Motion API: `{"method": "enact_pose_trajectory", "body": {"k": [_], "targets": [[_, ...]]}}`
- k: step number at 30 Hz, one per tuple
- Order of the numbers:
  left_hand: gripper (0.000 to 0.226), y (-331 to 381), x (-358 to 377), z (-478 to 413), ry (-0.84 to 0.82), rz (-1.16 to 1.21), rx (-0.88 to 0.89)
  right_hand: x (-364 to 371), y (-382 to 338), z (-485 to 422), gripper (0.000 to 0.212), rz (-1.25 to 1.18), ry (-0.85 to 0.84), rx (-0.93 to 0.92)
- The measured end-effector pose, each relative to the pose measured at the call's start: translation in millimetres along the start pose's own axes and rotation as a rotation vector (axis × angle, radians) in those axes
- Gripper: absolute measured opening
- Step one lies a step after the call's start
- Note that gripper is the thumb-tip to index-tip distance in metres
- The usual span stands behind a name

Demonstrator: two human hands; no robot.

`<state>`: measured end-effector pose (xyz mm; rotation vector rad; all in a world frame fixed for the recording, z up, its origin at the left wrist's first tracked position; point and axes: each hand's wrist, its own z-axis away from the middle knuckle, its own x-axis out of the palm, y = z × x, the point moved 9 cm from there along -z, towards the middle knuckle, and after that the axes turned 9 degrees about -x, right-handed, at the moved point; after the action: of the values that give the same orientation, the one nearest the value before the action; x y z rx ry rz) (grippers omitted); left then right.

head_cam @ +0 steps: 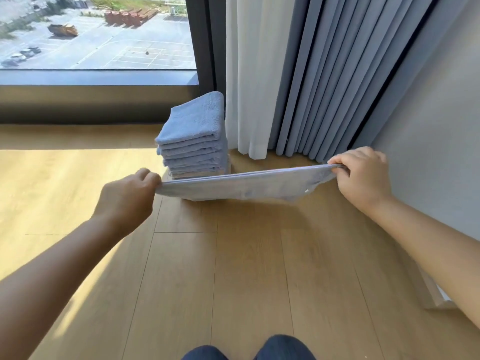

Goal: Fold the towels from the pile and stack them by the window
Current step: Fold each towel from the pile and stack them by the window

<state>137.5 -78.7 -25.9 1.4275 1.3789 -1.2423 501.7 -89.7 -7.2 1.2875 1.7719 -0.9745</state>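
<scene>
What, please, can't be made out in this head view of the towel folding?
Unfolded pile: outside the head view, so the number left is unknown.
Base of the folded stack: head view, hidden behind the stretched towel that the left hand and right hand grip.
White object at right: head view, mostly covered by the right forearm, unidentifiable.

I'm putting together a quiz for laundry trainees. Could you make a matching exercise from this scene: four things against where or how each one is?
Things
1. towel stack
2. held towel
3. white curtain
4. left hand

States
a. hangs full length to the floor
b. grips one towel end
c. stands folded, near the window
d. pulled taut, held at both ends

Pairs: 1-c, 2-d, 3-a, 4-b
</scene>
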Motion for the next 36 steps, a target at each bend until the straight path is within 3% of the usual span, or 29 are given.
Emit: {"method": "enact_pose_trajectory", "body": {"k": [5,9,13,14,16,20,24,30,36], "targets": [[0.045,22,75,97,-0.272,-0.044,0.231,44,-8,104,0.028,0.002,-0.151,-0.094],[0.049,27,146,164,-0.535,-0.037,0.26,96,-11,181,0.024,-0.017,-0.427,0.001],[0.032,41,171,196,-0.671,-0.105,0.288,133,-15,233,0.019,-0.045,-0.612,0.116],[0.021,41,179,200,-0.718,-0.089,0.258,139,-13,240,0.024,-0.032,-0.635,0.139],[0.02,39,191,204,-0.833,-0.102,0.167,145,-5,246,0.023,-0.043,-0.701,0.266],[0.017,29,194,165,-0.743,-0.017,-0.016,160,5,226,0.033,-0.043,-0.743,0.296],[0.021,17,202,118,-0.676,0.05,-0.152,177,15,186,0.033,-0.154,-0.655,0.388],[0.025,9,227,63,-0.653,0.084,-0.27,217,29,131,0.035,-0.274,-0.571,0.45],[0.026,7,257,35,-0.669,0.105,-0.314,253,40,106,0.032,-0.243,-0.602,0.459]]}}
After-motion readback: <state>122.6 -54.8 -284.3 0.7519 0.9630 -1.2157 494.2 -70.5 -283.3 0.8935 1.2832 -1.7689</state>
